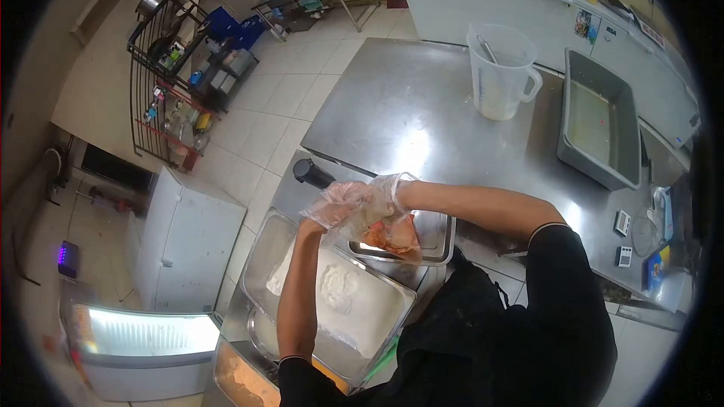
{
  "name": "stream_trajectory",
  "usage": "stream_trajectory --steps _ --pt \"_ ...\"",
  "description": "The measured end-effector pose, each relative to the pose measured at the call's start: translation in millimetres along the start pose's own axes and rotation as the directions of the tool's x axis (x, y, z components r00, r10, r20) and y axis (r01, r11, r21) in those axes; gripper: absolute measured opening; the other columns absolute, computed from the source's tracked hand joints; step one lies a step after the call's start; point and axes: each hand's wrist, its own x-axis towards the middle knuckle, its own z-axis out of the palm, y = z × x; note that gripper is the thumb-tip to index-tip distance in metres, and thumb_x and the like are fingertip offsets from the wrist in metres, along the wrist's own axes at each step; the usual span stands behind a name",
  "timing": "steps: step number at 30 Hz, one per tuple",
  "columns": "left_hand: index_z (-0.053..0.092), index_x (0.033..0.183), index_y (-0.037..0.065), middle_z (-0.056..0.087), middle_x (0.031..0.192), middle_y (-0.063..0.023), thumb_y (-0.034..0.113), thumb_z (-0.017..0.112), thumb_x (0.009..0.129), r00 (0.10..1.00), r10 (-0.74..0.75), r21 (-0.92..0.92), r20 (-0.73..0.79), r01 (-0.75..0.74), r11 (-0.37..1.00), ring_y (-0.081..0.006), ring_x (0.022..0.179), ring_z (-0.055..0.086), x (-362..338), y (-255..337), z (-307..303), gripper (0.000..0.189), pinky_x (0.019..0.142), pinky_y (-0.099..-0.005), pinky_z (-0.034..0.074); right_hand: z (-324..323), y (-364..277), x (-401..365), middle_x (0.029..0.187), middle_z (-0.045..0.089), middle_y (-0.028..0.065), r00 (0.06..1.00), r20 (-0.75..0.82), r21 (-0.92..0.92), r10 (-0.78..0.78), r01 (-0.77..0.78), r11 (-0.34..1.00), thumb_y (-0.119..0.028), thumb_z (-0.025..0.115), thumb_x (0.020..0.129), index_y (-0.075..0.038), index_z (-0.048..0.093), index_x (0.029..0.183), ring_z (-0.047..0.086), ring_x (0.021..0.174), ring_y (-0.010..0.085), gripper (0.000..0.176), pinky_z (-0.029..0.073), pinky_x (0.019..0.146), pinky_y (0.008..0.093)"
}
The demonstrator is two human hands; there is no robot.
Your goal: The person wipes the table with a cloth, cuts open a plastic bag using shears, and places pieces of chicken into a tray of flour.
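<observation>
My left hand [335, 205] and my right hand [382, 194], both in clear plastic gloves, are close together over the gap between two metal trays. Reddish-orange food [394, 237], perhaps in a clear bag, hangs just below them, above the smaller metal tray [439, 245]. The fingers blur into the crinkled plastic, so what each hand grips is hard to make out. Under my left forearm lies a large metal tray [407, 303] with white powder [339, 286] in it. A black cylindrical object [312, 173] stands just beyond my left hand.
A clear measuring jug [501, 75] with a utensil inside stands on the steel table [377, 98]. Right of it is a grey tub [603, 124]. Two small white devices [623, 240] lie near the right edge. A tray of orange food [245, 380] is at the bottom left.
</observation>
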Motion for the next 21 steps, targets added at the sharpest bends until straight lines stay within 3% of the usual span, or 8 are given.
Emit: stream_trajectory --steps 4,6,8,13,15,16,19,21 --pt "0.064 0.091 0.002 0.064 0.083 -0.0026 0.012 0.063 0.085 0.997 0.076 0.188 0.007 -0.076 0.979 -0.0124 0.077 0.055 2 -2 -13 0.012 0.072 -0.0293 0.047 0 -8 -1 0.11 0.068 0.0133 0.998 0.042 0.022 0.041 -0.042 0.999 -0.027 0.064 0.08 -0.012 0.068 0.11 0.066 0.099 0.0303 0.033 0.053 0.082 0.0373" --pt "0.065 0.088 0.006 0.058 0.077 0.0034 0.024 0.06 0.092 0.995 0.057 0.252 -0.079 -0.035 0.967 -0.009 0.071 0.051 4 -12 -17 0.019 0.065 -0.0263 0.045 2 -16 -2 0.11 0.068 0.0136 0.998 -0.005 0.061 0.068 -0.067 0.996 -0.03 0.065 0.079 -0.013 0.068 0.111 0.066 0.1 0.0298 0.036 0.053 0.083 0.0376" --pt "0.065 0.087 0.007 0.057 0.076 0.0039 0.027 0.06 0.092 0.992 0.075 0.233 -0.1 -0.05 0.971 -0.0084 0.069 0.049 3 -21 -20 0.021 0.062 -0.0258 0.043 7 -19 -5 0.109 0.068 0.0138 0.993 -0.07 0.1 0.093 -0.086 0.991 -0.031 0.065 0.079 -0.013 0.068 0.111 0.065 0.1 0.0296 0.037 0.053 0.084 0.0381" --pt "0.064 0.086 0.01 0.055 0.074 0.005 0.037 0.061 0.093 0.963 0.111 0.115 -0.246 -0.084 0.99 -0.0065 0.066 0.047 -12 -27 -28 0.028 0.057 -0.0243 0.041 -41 -41 -40 0.102 0.068 0.0134 0.974 0.084 -0.095 0.211 -0.203 0.975 -0.03 0.069 0.076 -0.013 0.069 0.106 0.064 0.101 0.0305 0.035 0.052 0.087 0.0396" --pt "0.065 0.091 0.005 0.062 0.085 -0.0017 0.034 0.059 0.091 0.946 0.027 0.058 -0.324 -0.009 0.998 -0.0122 0.078 0.055 -18 -33 -32 0.03 0.071 -0.0278 0.046 -36 -28 -53 0.1 0.068 0.0129 0.989 0.002 -0.085 0.147 -0.146 0.986 -0.028 0.071 0.071 -0.012 0.069 0.103 0.065 0.097 0.0305 0.036 0.053 0.083 0.04" --pt "0.065 0.091 0.005 0.062 0.085 -0.0017 0.034 0.059 0.091 0.944 0.027 0.055 -0.329 -0.009 0.998 -0.0122 0.078 0.055 -20 -34 -32 0.03 0.071 -0.0278 0.046 -34 -24 -55 0.098 0.068 0.0125 0.991 -0.089 -0.074 0.096 -0.102 0.992 -0.026 0.072 0.066 -0.011 0.069 0.1 0.065 0.093 0.0304 0.037 0.053 0.079 0.0403" --pt "0.065 0.091 0.005 0.062 0.086 -0.0015 0.039 0.058 0.092 0.948 0.106 0.079 -0.3 -0.086 0.993 -0.0118 0.079 0.055 -15 -30 -28 0.035 0.073 -0.0281 0.046 -24 -26 -45 0.102 0.067 0.012 0.987 -0.085 -0.062 0.136 -0.141 0.988 -0.027 0.075 0.062 -0.012 0.069 0.099 0.065 0.093 0.0306 0.04 0.054 0.077 0.041" --pt "0.064 0.087 0.01 0.056 0.076 0.0022 0.043 0.063 0.09 0.946 0.137 0.123 -0.295 -0.105 0.987 -0.0098 0.067 0.05 -14 -23 -26 0.033 0.058 -0.028 0.044 -22 -24 -34 0.1 0.068 0.0132 0.984 -0.09 -0.062 0.152 -0.158 0.986 -0.028 0.073 0.066 -0.01 0.071 0.098 0.066 0.093 0.0305 0.037 0.054 0.078 0.0389"
